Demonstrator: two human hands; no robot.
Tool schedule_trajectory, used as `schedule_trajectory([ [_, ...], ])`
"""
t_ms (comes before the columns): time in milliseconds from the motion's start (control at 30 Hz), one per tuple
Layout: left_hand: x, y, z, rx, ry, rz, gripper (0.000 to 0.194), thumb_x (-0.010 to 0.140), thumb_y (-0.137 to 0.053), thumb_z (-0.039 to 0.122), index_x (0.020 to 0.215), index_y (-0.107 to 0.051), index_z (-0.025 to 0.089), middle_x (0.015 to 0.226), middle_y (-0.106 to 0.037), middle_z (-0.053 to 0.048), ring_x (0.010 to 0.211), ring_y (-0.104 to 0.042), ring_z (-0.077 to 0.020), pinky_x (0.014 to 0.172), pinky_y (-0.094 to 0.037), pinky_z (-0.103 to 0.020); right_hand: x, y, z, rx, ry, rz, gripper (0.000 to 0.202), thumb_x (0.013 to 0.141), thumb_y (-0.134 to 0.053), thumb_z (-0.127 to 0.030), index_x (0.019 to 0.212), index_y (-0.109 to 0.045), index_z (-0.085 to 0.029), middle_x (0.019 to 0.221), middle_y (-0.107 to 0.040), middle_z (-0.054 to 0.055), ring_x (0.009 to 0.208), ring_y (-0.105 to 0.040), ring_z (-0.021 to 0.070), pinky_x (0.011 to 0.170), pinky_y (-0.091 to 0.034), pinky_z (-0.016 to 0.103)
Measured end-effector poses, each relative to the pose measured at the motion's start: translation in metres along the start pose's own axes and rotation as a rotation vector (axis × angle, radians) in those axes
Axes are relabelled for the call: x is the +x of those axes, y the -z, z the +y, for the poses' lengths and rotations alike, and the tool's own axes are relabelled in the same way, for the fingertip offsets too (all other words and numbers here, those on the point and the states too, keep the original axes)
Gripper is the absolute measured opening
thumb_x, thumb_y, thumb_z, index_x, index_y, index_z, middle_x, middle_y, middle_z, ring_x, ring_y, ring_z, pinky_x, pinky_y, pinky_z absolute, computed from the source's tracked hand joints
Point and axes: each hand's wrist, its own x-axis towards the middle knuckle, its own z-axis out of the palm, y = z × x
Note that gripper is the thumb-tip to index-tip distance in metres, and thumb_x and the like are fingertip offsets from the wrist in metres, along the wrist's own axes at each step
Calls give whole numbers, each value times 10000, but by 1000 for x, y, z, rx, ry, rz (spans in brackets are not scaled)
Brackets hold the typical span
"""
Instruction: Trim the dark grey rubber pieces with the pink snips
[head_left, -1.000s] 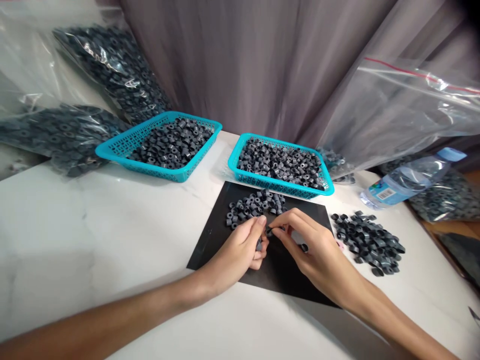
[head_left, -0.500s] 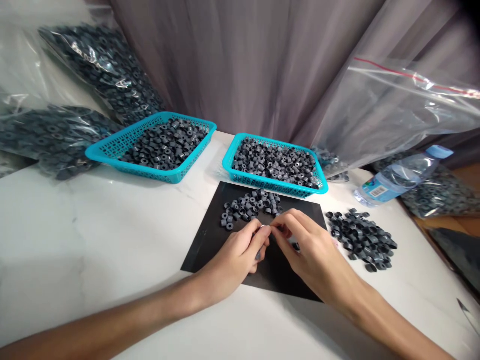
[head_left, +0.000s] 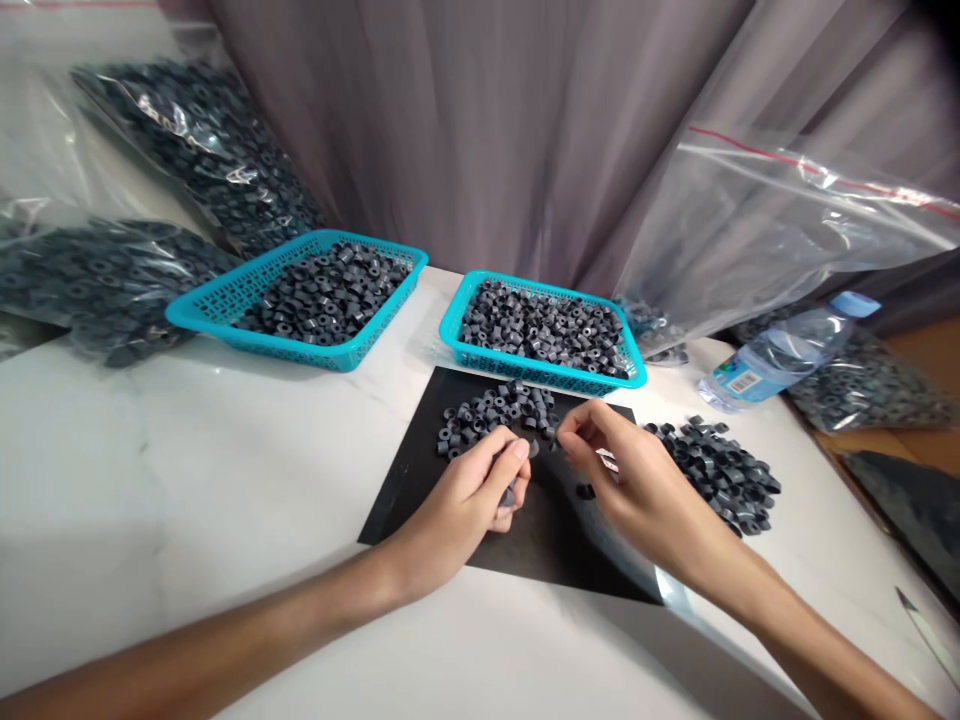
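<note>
My left hand [head_left: 480,485] is closed over the black mat [head_left: 540,540], gripping small dark grey plastic rings. One grey ring [head_left: 533,449] shows at the thumb tip, and another grey piece [head_left: 508,496] peeks out between the curled fingers. To its right, my right hand [head_left: 634,490] is pinched, thumb against forefinger; what it holds, if anything, is too small to make out. A white and pink scrap [head_left: 607,460] shows by its fingers. Beneath that hand lies a dark ring [head_left: 585,491]. A loose cluster of rings [head_left: 499,410] sits on the mat just beyond both hands.
Two blue baskets [head_left: 300,357] [head_left: 551,375] full of rings stand behind the mat. Right of it are a ring pile [head_left: 720,475], a water bottle [head_left: 787,350] and a clear zip bag [head_left: 780,220]. Bags of rings [head_left: 127,270] stand at left. A pointed blade-like object [head_left: 926,630] lies far right.
My right hand has drawn away from the left, opening a gap between their fingertips. The left hand keeps its grip. The whole view has shifted slightly.
</note>
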Motion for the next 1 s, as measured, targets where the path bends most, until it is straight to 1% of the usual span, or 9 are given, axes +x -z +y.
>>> schedule_trajectory([
  [167, -4, -1, 3, 24, 6, -38, 356, 1009, -458, 520, 860, -491, 198, 762, -454, 39, 625, -337, -86, 533, -294, -200, 1, 8, -8, 260, -4, -107, 159, 1060, -472, -310, 955, -539, -211, 904, -629, 20, 837, -613, 165, 751, -478, 296],
  [300, -8, -3, 8, 26, 30, -37, 351, 1000, -476, 518, 867, -513, 196, 782, -460, 28, 661, -357, -100, 556, -317, -204, -1, 7, -10, 333, 9, -140, 153, 1050, -504, -317, 954, -553, -208, 915, -644, 28, 846, -624, 175, 772, -497, 313],
  [367, -8, -4, 9, -16, 39, -37, 345, 1000, -477, 509, 863, -514, 195, 775, -459, 29, 649, -351, -96, 560, -317, -206, 0, 7, -9, 353, 11, -140, 151, 1049, -510, -318, 960, -557, -206, 927, -653, 35, 849, -627, 178, 774, -504, 319],
  [467, -7, -4, 8, -122, 45, -70, 327, 1008, -463, 487, 869, -512, 195, 748, -453, 35, 605, -328, -84, 538, -285, -206, 0, 7, -8, 403, 22, -146, 150, 1047, -522, -323, 976, -573, -201, 937, -656, 43, 866, -632, 184, 782, -517, 321],
  [600, -4, -5, 6, -283, 98, -89, 273, 1009, -429, 391, 848, -504, 184, 705, -461, 24, 562, -322, -76, 494, -222, -204, -1, 4, -13, 443, 62, -144, 117, 1046, -532, -295, 1017, -597, -202, 949, -662, 37, 891, -640, 177, 810, -523, 309],
  [700, -4, -7, 7, -381, 191, -91, 255, 1001, -387, 330, 844, -513, 174, 702, -493, 6, 546, -361, -69, 486, -225, -189, -3, 1, -20, 391, 93, -195, 108, 1055, -505, -241, 1035, -604, -205, 952, -668, 29, 861, -651, 162, 803, -521, 301],
  [800, -3, -8, 6, -443, 261, -83, 280, 998, -354, 314, 841, -530, 164, 690, -516, -4, 535, -403, -65, 468, -229, -174, -3, -2, -22, 259, 123, -233, 121, 1048, -498, -185, 1034, -616, -207, 942, -654, 23, 811, -631, 151, 761, -507, 294],
  [900, -3, -8, 3, -469, 306, -18, 283, 997, -365, 324, 821, -518, 164, 668, -522, -2, 516, -410, -59, 438, -194, -168, -2, -1, -21, 151, 154, -244, 130, 1037, -505, -147, 1019, -614, -215, 946, -644, 23, 852, -626, 160, 788, -506, 301],
  [1000, -2, -7, 3, -449, 304, 51, 215, 980, -418, 305, 845, -514, 168, 672, -544, -2, 508, -419, -57, 421, -166, -168, -1, 2, -21, 99, 196, -275, 172, 1041, -480, -133, 1000, -621, -222, 1003, -647, 42, 914, -629, 175, 840, -520, 319],
])
